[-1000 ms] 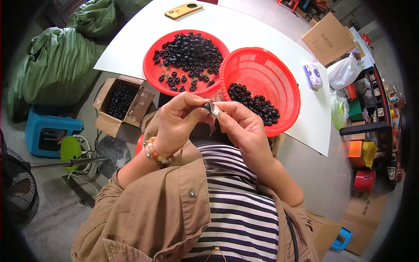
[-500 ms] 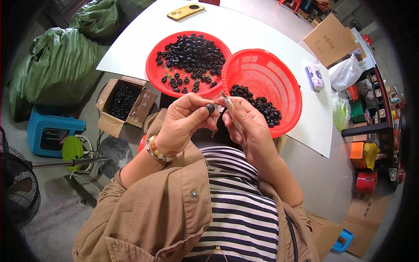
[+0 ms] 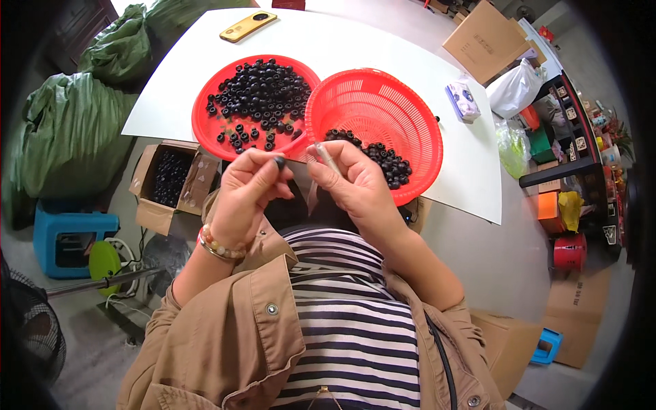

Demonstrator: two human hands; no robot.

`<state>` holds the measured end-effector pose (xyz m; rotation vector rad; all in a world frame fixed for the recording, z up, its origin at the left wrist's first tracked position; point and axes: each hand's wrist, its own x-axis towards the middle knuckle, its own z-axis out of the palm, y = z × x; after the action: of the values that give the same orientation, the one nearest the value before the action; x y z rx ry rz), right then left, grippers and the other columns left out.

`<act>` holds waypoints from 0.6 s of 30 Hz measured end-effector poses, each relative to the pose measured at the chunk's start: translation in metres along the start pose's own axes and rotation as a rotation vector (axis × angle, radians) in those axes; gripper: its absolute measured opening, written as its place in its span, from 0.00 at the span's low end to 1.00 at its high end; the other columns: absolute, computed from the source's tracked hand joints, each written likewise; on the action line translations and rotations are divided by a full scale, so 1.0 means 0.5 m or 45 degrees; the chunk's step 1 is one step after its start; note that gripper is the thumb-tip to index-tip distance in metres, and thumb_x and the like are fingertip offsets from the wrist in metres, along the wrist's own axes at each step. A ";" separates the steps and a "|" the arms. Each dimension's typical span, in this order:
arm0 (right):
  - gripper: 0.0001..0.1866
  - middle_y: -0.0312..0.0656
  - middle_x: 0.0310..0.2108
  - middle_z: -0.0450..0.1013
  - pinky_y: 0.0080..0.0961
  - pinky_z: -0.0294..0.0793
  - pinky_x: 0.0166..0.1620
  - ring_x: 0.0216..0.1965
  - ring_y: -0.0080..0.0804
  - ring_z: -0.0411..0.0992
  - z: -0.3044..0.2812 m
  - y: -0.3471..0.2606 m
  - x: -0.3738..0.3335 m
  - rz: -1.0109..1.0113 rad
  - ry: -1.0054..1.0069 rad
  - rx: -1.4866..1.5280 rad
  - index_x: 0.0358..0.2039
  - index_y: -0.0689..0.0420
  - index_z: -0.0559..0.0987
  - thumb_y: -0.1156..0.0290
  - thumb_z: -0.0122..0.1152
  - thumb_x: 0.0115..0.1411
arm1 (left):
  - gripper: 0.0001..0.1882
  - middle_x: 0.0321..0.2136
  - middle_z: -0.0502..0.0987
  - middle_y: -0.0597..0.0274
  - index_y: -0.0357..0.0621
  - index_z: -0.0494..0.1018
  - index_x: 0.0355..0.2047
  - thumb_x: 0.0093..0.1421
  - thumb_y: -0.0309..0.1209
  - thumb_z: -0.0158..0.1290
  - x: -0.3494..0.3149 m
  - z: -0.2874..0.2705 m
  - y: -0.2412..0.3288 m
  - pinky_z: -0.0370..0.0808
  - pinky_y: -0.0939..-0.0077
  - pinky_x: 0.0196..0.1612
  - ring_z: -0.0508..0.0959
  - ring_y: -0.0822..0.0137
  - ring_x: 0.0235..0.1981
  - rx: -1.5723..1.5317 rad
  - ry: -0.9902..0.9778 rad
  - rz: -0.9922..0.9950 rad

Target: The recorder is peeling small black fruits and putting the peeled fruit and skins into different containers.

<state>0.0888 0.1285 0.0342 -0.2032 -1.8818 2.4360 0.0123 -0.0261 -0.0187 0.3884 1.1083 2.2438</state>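
Note:
My left hand (image 3: 239,188), with a beaded bracelet at its wrist, pinches a small round black part (image 3: 280,162) between thumb and fingertips. Across a small gap, my right hand (image 3: 359,184) is closed around a slim silvery tool (image 3: 329,160) shaped like a pen; its exact kind is not clear. Both hands are held over my lap, in front of the table edge. Beyond them a round red tray (image 3: 199,123) carries many loose black ring-shaped parts (image 3: 263,85). Overlapping it on the right, a tilted red plastic basket (image 3: 427,147) has more black parts (image 3: 389,164) gathered at its near side.
The white table (image 3: 383,42) also bears a yellow phone (image 3: 248,26) and a purple-white packet (image 3: 463,102). An open carton (image 3: 154,215) of black parts stands at the left, near a blue stool (image 3: 44,236) and a fan (image 3: 31,314). Shelving (image 3: 588,157) is at the right.
The whole view has shifted, so the table and baskets sit further left. My hands have moved slightly apart, and the tool has come away from the black part in my left hand.

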 end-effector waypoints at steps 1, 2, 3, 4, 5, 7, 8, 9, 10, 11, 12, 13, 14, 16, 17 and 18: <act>0.10 0.31 0.30 0.68 0.12 0.64 0.37 0.32 0.14 0.65 -0.007 -0.005 0.000 -0.010 0.030 -0.044 0.37 0.60 0.70 0.69 0.55 0.56 | 0.07 0.28 0.74 0.61 0.42 0.69 0.33 0.59 0.31 0.46 0.008 -0.009 -0.003 0.75 0.82 0.29 0.74 0.76 0.25 -0.001 0.078 0.021; 0.10 0.31 0.30 0.68 0.12 0.64 0.37 0.32 0.14 0.65 -0.015 -0.011 0.000 -0.021 0.059 -0.087 0.37 0.60 0.70 0.69 0.55 0.56 | 0.07 0.28 0.74 0.62 0.42 0.69 0.33 0.59 0.31 0.46 0.014 -0.019 -0.005 0.75 0.82 0.30 0.74 0.76 0.24 -0.003 0.176 0.011; 0.09 0.31 0.30 0.68 0.13 0.64 0.37 0.32 0.14 0.65 -0.022 -0.022 -0.002 0.004 0.128 -0.144 0.36 0.59 0.71 0.70 0.56 0.55 | 0.06 0.28 0.74 0.63 0.42 0.69 0.33 0.59 0.31 0.46 0.021 -0.029 -0.009 0.75 0.82 0.30 0.74 0.76 0.24 -0.012 0.271 0.000; 0.09 0.31 0.30 0.69 0.13 0.65 0.37 0.31 0.14 0.65 -0.040 -0.006 0.009 -0.109 0.143 -0.092 0.36 0.59 0.72 0.71 0.56 0.55 | 0.06 0.28 0.74 0.63 0.43 0.69 0.33 0.59 0.31 0.46 0.026 -0.040 -0.012 0.74 0.82 0.30 0.74 0.77 0.24 -0.021 0.367 -0.012; 0.09 0.31 0.29 0.69 0.12 0.65 0.36 0.31 0.14 0.66 -0.048 -0.019 0.006 -0.082 0.196 -0.086 0.36 0.59 0.72 0.71 0.56 0.55 | 0.08 0.33 0.75 0.63 0.43 0.69 0.37 0.59 0.31 0.46 0.029 -0.057 -0.016 0.74 0.81 0.34 0.75 0.74 0.28 -0.020 0.378 -0.021; 0.10 0.31 0.29 0.69 0.11 0.65 0.35 0.30 0.13 0.66 -0.069 -0.035 0.004 -0.072 0.306 -0.110 0.37 0.59 0.72 0.71 0.55 0.55 | 0.11 0.37 0.73 0.61 0.42 0.67 0.42 0.59 0.31 0.45 0.039 -0.061 -0.012 0.74 0.80 0.36 0.75 0.71 0.33 -0.056 0.410 -0.010; 0.09 0.31 0.29 0.69 0.11 0.65 0.35 0.30 0.12 0.66 -0.081 -0.038 0.008 -0.080 0.306 -0.153 0.37 0.59 0.72 0.71 0.55 0.55 | 0.13 0.39 0.73 0.60 0.41 0.65 0.44 0.59 0.30 0.44 0.042 -0.062 -0.010 0.73 0.80 0.38 0.75 0.70 0.35 -0.074 0.427 -0.005; 0.09 0.31 0.29 0.70 0.11 0.65 0.35 0.30 0.12 0.66 -0.094 -0.039 0.008 -0.089 0.311 -0.193 0.37 0.59 0.72 0.71 0.55 0.55 | 0.18 0.43 0.71 0.58 0.40 0.61 0.50 0.60 0.30 0.43 0.042 -0.064 -0.010 0.72 0.78 0.41 0.73 0.66 0.41 -0.075 0.425 0.003; 0.09 0.30 0.29 0.70 0.10 0.65 0.35 0.29 0.12 0.65 -0.105 -0.040 0.010 -0.098 0.317 -0.233 0.37 0.59 0.72 0.71 0.55 0.55 | 0.18 0.43 0.70 0.57 0.40 0.60 0.50 0.60 0.30 0.43 0.042 -0.061 -0.010 0.72 0.78 0.41 0.73 0.66 0.41 -0.080 0.439 0.002; 0.10 0.29 0.27 0.69 0.10 0.64 0.33 0.28 0.11 0.65 -0.114 -0.041 0.012 -0.096 0.320 -0.318 0.37 0.59 0.72 0.71 0.55 0.55 | 0.18 0.43 0.70 0.57 0.39 0.60 0.51 0.60 0.29 0.42 0.041 -0.058 -0.007 0.72 0.78 0.41 0.73 0.66 0.42 -0.084 0.453 0.001; 0.10 0.30 0.26 0.69 0.11 0.65 0.32 0.28 0.12 0.65 -0.129 -0.033 0.018 -0.118 0.339 -0.424 0.37 0.59 0.72 0.70 0.56 0.54 | 0.19 0.43 0.70 0.57 0.39 0.60 0.51 0.60 0.29 0.42 0.042 -0.054 -0.006 0.72 0.78 0.41 0.73 0.66 0.42 -0.087 0.466 0.001; 0.11 0.31 0.26 0.69 0.12 0.65 0.32 0.27 0.13 0.65 -0.146 -0.021 0.025 -0.141 0.351 -0.530 0.37 0.60 0.72 0.69 0.57 0.53 | 0.19 0.44 0.70 0.56 0.38 0.59 0.51 0.60 0.31 0.42 0.039 -0.051 -0.005 0.72 0.77 0.41 0.73 0.66 0.41 -0.063 0.472 0.001; 0.12 0.32 0.25 0.69 0.13 0.65 0.31 0.27 0.13 0.65 -0.160 -0.010 0.029 -0.164 0.361 -0.636 0.36 0.60 0.72 0.69 0.58 0.53 | 0.18 0.43 0.71 0.57 0.38 0.60 0.50 0.60 0.31 0.43 0.038 -0.050 -0.007 0.73 0.78 0.40 0.74 0.67 0.40 -0.051 0.445 -0.019; 0.14 0.35 0.24 0.70 0.19 0.66 0.31 0.26 0.20 0.68 -0.174 0.006 0.034 -0.180 0.407 -0.875 0.36 0.60 0.73 0.67 0.60 0.51 | 0.17 0.40 0.72 0.58 0.39 0.63 0.48 0.59 0.31 0.44 0.036 -0.052 -0.008 0.74 0.78 0.38 0.74 0.69 0.37 -0.026 0.397 -0.053; 0.14 0.37 0.24 0.71 0.21 0.67 0.30 0.26 0.23 0.69 -0.177 0.007 0.036 -0.189 0.429 -0.995 0.36 0.59 0.73 0.67 0.60 0.50 | 0.16 0.38 0.73 0.59 0.39 0.64 0.47 0.59 0.31 0.45 0.035 -0.053 -0.011 0.74 0.79 0.37 0.75 0.71 0.35 -0.003 0.369 -0.072; 0.14 0.39 0.24 0.71 0.25 0.67 0.31 0.27 0.28 0.70 -0.177 0.005 0.036 -0.155 0.401 -1.210 0.35 0.59 0.73 0.66 0.60 0.49 | 0.15 0.36 0.74 0.60 0.39 0.66 0.45 0.59 0.31 0.46 0.034 -0.056 -0.015 0.74 0.80 0.35 0.75 0.72 0.33 0.022 0.342 -0.090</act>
<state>0.0832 0.2152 0.0088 -0.4469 -2.5899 1.1654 -0.0117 -0.0291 -0.0418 0.0524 1.2565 2.2708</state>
